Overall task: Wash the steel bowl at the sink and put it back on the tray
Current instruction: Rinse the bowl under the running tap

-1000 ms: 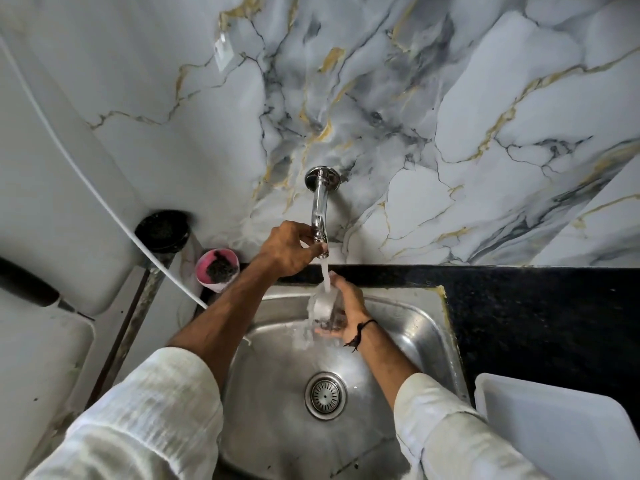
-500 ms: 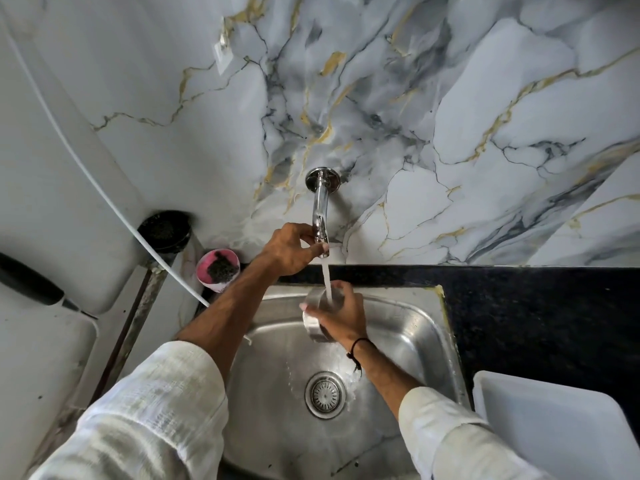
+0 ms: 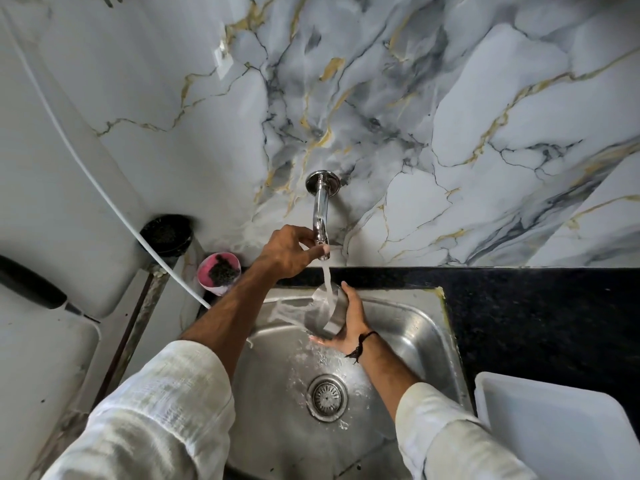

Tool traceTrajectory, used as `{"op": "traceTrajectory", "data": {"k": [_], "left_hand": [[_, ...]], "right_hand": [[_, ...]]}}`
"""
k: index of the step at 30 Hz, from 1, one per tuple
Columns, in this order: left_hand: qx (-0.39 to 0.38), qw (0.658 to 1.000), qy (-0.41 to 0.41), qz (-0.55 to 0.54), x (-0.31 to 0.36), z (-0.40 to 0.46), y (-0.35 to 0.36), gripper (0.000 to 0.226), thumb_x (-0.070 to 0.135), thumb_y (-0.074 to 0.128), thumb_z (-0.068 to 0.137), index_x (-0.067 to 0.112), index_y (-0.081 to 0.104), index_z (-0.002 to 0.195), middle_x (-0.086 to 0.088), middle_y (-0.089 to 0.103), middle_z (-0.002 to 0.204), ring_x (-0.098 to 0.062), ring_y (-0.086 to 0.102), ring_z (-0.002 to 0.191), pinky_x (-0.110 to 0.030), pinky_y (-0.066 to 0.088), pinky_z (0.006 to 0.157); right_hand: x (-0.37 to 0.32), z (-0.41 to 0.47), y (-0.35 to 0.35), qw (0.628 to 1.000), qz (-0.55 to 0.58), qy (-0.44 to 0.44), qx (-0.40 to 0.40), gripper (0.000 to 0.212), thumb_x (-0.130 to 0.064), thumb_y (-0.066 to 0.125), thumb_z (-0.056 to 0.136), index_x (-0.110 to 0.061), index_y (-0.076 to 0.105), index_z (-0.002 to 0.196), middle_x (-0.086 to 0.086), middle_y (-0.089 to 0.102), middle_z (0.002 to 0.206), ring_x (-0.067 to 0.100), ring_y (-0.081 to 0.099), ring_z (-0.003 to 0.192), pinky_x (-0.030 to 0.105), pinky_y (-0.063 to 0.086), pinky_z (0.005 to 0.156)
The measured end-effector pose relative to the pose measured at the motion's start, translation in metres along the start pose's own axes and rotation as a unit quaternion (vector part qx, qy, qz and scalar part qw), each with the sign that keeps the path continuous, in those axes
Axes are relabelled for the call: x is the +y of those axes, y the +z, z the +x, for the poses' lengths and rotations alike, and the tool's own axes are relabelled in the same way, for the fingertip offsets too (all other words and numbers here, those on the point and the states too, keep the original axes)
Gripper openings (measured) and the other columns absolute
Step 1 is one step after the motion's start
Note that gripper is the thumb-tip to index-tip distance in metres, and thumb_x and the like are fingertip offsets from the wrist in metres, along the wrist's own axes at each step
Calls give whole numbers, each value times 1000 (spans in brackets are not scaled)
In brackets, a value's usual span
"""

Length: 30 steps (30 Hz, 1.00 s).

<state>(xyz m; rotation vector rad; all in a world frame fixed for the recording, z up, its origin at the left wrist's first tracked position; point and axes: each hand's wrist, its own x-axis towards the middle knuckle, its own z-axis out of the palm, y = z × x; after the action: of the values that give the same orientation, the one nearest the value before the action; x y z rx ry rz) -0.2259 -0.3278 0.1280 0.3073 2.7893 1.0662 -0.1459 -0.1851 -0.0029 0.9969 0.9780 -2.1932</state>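
Note:
The small steel bowl (image 3: pixel 329 311) is tilted on its side under the running water, over the back of the steel sink (image 3: pixel 408 327). My right hand (image 3: pixel 351 320) cups the bowl from the right, fingers spread around it. Water spills out of the bowl to the left. My left hand (image 3: pixel 289 252) grips the end of the chrome tap (image 3: pixel 320 216), which comes out of the marble wall. The white tray (image 3: pixel 554 420) stands on the black counter at the lower right, with nothing visible in it.
A pink cup (image 3: pixel 219 273) holding a dark scrubber stands left of the sink, behind it a black round lid (image 3: pixel 166 233). A white hose (image 3: pixel 104 195) runs down the left wall. The sink drain (image 3: pixel 327 396) is near the middle of the basin. Black counter (image 3: pixel 536 313) lies right.
My right hand has turned the bowl, from gripping it over the top to cupping it from the right side, and water now pours out to the left. My left hand stays on the tap.

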Motion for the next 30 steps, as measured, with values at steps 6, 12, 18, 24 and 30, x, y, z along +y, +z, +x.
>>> {"op": "traceTrajectory", "data": {"k": [6,12,18,24,30], "left_hand": [[152,971,-54,174,24,-6,20,50,70,71,78,21,62,71,-1,67,71,-27,65,75,-41,53,78],[113,988,-107,-11,11,-18,25,60,69,63,81,15,65,105,-5,71,91,-25,65,84,-36,51,72],[-142,955,-151,-210,-11,-74,66,60,50,80,82,17,59,127,-2,73,99,-1,73,75,-16,53,63],[-308,927,-146,-159,3,-103,100,90,51,94,52,26,55,130,-5,70,112,-18,64,93,-31,47,76],[-208,964,-164,1,38,-140,148,84,64,77,43,41,58,121,-6,66,113,-27,67,100,-43,54,93]], "right_hand": [[-7,4,13,999,43,5,-15,74,-77,70,72,-11,69,106,19,80,74,38,79,64,61,62,76],[-20,-21,13,992,-102,-77,3,71,-85,54,80,-21,84,88,9,84,84,35,79,102,55,55,105],[-17,-65,-16,932,-273,-219,88,71,-87,43,82,-29,84,89,5,82,106,23,75,97,37,58,82],[-16,-88,-54,889,-258,-290,241,77,-79,38,87,-13,71,107,14,77,107,36,70,105,52,54,98],[-17,-108,-109,847,-350,-299,267,37,-40,57,100,-7,70,107,19,77,112,39,70,108,45,57,93]]}}
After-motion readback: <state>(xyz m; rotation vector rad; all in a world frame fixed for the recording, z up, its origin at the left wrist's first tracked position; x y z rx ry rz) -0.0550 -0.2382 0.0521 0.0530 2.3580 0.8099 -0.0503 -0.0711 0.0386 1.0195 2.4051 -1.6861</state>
